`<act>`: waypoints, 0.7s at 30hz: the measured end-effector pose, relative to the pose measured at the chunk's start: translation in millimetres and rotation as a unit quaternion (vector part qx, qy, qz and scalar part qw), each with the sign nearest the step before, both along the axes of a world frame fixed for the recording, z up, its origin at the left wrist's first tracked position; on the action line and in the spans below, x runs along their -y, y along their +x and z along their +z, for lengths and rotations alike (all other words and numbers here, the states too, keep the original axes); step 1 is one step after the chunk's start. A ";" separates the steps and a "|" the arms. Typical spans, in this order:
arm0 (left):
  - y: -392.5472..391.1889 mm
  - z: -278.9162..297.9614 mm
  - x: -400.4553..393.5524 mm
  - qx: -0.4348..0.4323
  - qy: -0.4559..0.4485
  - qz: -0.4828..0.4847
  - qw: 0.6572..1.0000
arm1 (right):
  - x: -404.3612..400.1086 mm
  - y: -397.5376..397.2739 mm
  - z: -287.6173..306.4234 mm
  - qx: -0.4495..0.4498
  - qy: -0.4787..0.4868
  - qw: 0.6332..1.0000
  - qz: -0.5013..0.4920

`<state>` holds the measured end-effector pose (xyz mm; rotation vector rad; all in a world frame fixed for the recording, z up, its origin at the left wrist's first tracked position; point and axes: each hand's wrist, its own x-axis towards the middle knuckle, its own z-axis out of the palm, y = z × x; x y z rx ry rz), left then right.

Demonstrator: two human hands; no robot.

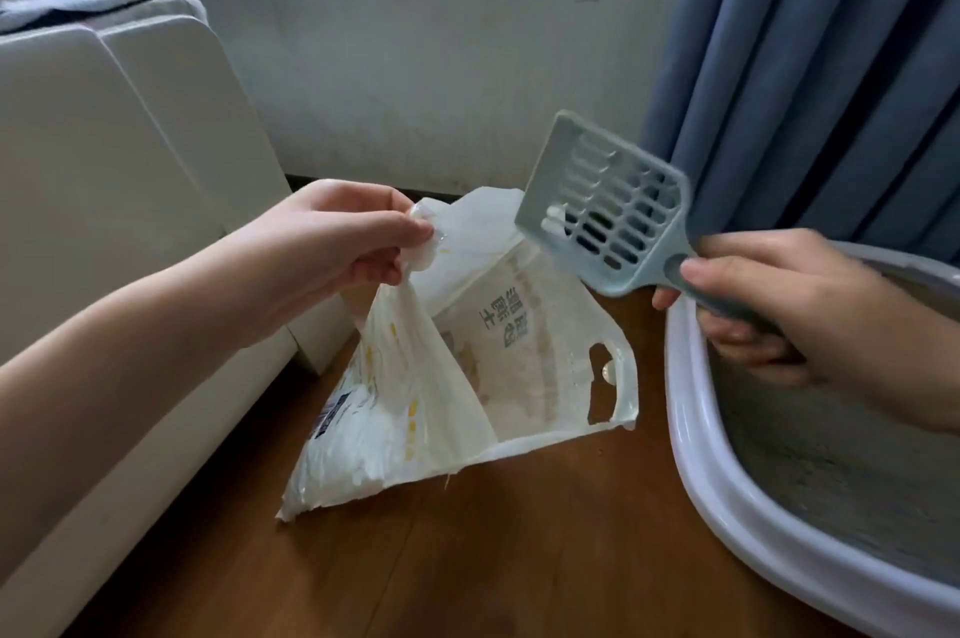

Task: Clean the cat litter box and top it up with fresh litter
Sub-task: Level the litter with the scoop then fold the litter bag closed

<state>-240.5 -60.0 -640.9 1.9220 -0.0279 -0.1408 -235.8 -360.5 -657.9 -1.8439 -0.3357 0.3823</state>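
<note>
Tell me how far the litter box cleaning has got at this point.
Midway through scooping. The left hand holds the white bag open while the right hand grips the slotted scoop over it, a small clump caught in it. Grey litter in the litter box looks low; topping up remains.

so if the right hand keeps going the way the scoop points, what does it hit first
Probably the open plastic bag that the left hand holds up; the scoop in the right hand aims up-left over it. Depth is unclear, so it could pass above.
</note>
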 end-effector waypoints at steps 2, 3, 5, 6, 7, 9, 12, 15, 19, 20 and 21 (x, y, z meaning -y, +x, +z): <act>0.5 -0.9 -0.3 0.002 -0.005 0.000 1.000 | -1.3 -1.3 7.6 0.089 -0.133 0.986 0.055; 0.6 -1.6 -0.5 0.002 -0.008 -0.003 1.000 | -2.6 -0.2 9.1 0.142 -0.223 0.961 0.082; 1.3 -2.3 0.7 0.003 -0.007 -0.014 1.000 | -9.1 2.6 11.0 0.206 -0.369 0.897 0.130; 1.6 -2.4 2.4 0.003 -0.005 -0.017 1.000 | -14.4 3.9 10.8 0.230 -0.412 0.870 0.143; 1.7 -3.0 4.9 0.003 -0.003 -0.018 1.000 | -20.0 5.7 8.6 0.259 -0.437 0.847 0.153; 1.3 -5.4 10.2 0.002 0.007 -0.022 1.000 | -32.6 7.9 1.4 0.306 -0.451 0.820 0.175; -1.2 -8.5 17.0 0.001 0.020 -0.032 0.999 | -48.9 9.6 -14.1 0.295 -0.442 0.821 0.208; -3.0 -10.0 17.6 0.004 0.028 -0.026 0.999 | -54.6 13.1 -26.8 0.281 -0.439 0.827 0.213; -2.4 -9.7 17.3 0.002 0.028 -0.022 0.999 | -49.4 14.8 -34.7 0.303 -0.451 0.813 0.207; -1.9 -10.0 17.2 0.002 0.028 -0.020 0.999 | -47.4 14.7 -35.0 0.310 -0.454 0.810 0.206; -1.3 -10.5 17.0 0.002 0.029 -0.020 0.999 | -45.1 15.0 -35.1 0.319 -0.453 0.807 0.204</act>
